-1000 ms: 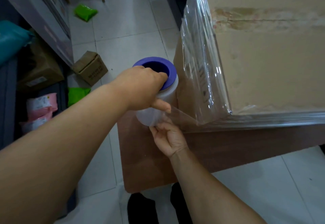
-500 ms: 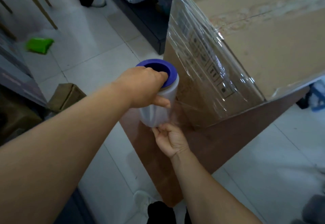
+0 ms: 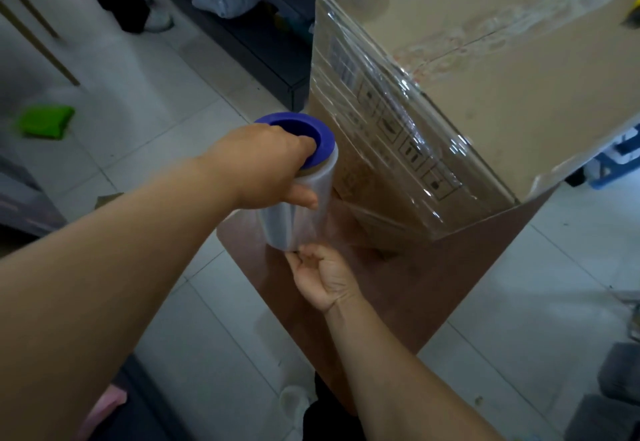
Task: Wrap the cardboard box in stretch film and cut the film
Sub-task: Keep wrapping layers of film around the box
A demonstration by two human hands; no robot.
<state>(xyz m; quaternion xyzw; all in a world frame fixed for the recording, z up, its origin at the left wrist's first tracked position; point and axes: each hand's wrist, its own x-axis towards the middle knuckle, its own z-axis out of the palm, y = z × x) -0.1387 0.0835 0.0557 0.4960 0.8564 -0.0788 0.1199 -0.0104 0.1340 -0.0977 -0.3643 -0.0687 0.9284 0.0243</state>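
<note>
Here both hands' fingers (image 3: pixel 304 144) curl around the film roll (image 3: pixel 298 212) beside the wrapped cardboard box (image 3: pixel 467 77).

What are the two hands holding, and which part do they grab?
Both hold the stretch film roll. The left hand grips its top, fingers hooked in the blue core. The right hand holds its bottom end.

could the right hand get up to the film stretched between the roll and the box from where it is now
Probably yes. The right hand holds the bottom end of the roll, and the stretched film runs to the cardboard box just above and beside it, with nothing between. It would have to let go first, leaving the left hand alone on the roll.
</note>
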